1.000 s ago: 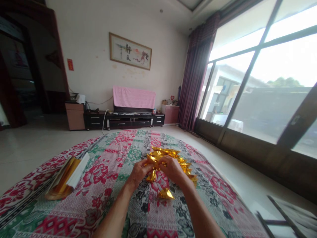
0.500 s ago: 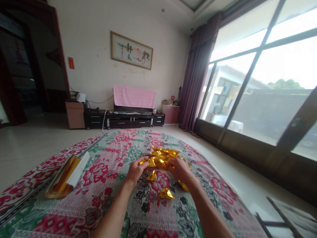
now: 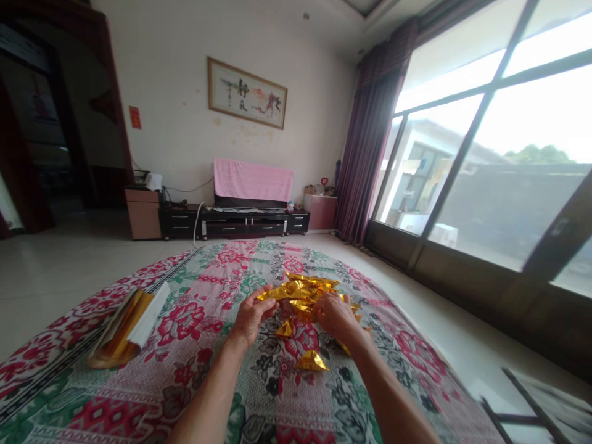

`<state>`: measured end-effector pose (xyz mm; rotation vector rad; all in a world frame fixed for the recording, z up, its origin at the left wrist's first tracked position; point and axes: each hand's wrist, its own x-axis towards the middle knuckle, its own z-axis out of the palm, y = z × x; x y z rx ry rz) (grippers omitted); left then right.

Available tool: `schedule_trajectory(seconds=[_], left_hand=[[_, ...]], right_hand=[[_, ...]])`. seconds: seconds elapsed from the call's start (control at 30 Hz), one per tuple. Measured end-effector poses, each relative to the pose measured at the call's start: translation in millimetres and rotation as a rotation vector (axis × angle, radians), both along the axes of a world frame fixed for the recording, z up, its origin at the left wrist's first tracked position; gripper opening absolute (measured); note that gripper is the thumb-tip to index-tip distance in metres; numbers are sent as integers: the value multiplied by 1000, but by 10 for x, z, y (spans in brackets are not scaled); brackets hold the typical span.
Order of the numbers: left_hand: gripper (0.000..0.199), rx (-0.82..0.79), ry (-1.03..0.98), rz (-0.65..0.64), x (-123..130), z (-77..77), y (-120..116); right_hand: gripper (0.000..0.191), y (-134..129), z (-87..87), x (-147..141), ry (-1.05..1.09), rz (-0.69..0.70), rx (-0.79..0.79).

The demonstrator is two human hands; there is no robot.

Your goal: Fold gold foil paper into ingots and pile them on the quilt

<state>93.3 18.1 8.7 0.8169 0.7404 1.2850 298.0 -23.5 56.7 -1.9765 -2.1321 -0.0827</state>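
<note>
My left hand (image 3: pixel 250 316) pinches one end of a folded gold foil paper ingot (image 3: pixel 274 293), raised at the left side of a heap. Curled over the near right of the gold foil heap (image 3: pixel 303 309) is my right hand (image 3: pixel 335 313); its fingertips are hidden, so what it grips cannot be made out. Two loose gold foil ingots lie nearer to me, a small upright one (image 3: pixel 285 328) and a wider one (image 3: pixel 312 361). Another gold piece (image 3: pixel 343 347) shows partly beneath my right wrist.
A flowered cloth (image 3: pixel 185 370) covers the round table. On its left lies a curled stack of gold and white sheets (image 3: pixel 129 327). Past the table stand a low black cabinet (image 3: pixel 231 229) and a pink-draped screen (image 3: pixel 252 179). A dark frame (image 3: pixel 522 419) is at lower right.
My left hand has lifted a gold ingot slightly, so more of it shows beside the heap. My right hand stays over the heap, its fingers shifted a little. The view has moved slightly.
</note>
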Motion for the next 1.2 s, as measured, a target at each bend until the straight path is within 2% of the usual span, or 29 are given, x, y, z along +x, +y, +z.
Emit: schedule_trajectory(seconds=[0.17,0.27,0.43,0.6,0.77,0.93,1.03,1.2], left_hand=[[56,13,13,-46,-1,28,-32],[56,47,123,-59,-4,41,-47],[48,194,373,-56,9,66,-62],[47,270,439,-144,35,111,-95],[49,304,556,-165,41,92,-104],[53,332,619,-168,53,92,-101],[51,375,619,-202,78,133,-120],[42,454,635,-208,128,192,-171]], right_hand=[[18,19,-26,-7,-3,-14,-13],[18,24,-39,-17,-10,-22,-7],[18,27,-65,-2,-21,3,47],[10,53,-109,38,-21,32,103],[20,36,-116,100,19,57,175],[37,-74,-61,110,124,163,264],[30,-150,-37,83,175,245,328],[26,-240,-3,56,198,273,357]])
